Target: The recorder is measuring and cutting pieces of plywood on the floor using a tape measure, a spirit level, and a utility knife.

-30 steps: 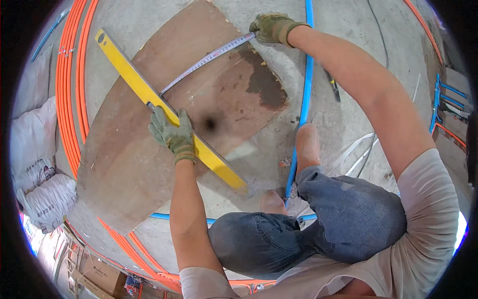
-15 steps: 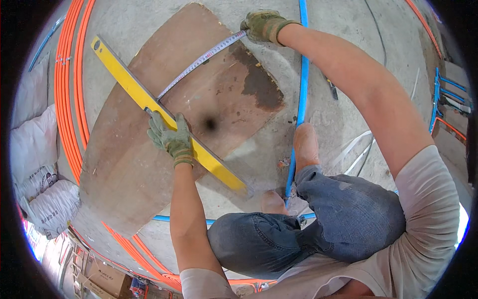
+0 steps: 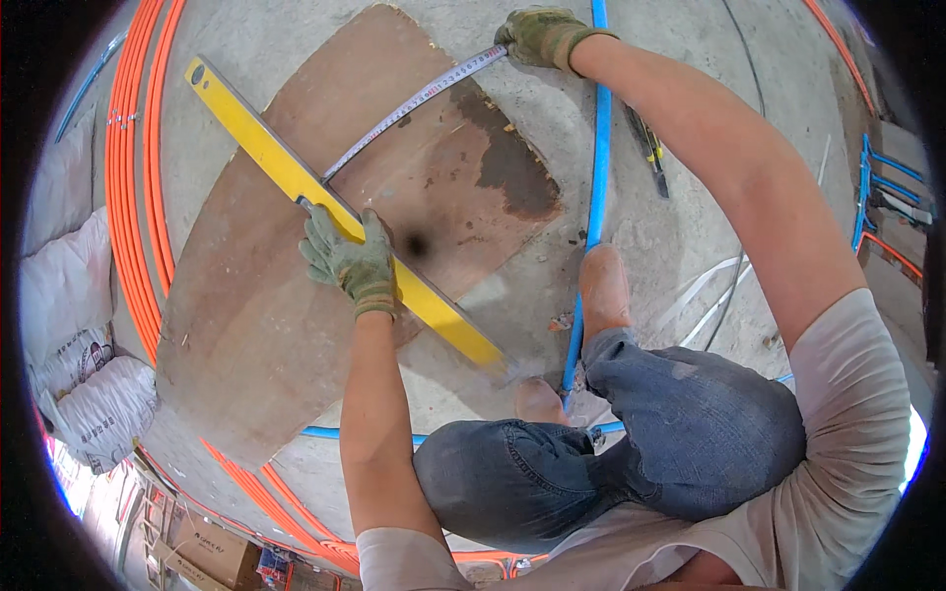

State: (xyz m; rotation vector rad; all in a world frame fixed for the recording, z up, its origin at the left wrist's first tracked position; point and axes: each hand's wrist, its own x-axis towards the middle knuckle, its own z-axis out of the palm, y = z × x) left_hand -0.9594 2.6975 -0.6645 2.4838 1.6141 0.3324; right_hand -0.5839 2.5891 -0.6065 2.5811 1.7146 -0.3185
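A brown wooden board, stained dark near its right corner, lies on the concrete floor. Across it slants a long yellow spirit level. My gloved left hand grips the level around its middle, thumb on one side and fingers on the other. A white tape measure blade stretches from the level's edge up to my gloved right hand. That hand is closed at the blade's far right end, past the board's edge; the tape's case is hidden in the glove.
A blue pipe runs along the floor beside my feet. Right of it lies a utility knife. Bundled orange pipes pass on the left, near stacked white sacks. A cardboard box stands at the lower left.
Both hands have shifted slightly right, with the spirit level and the tape blade moving along. More of the utility knife shows beside my right arm.
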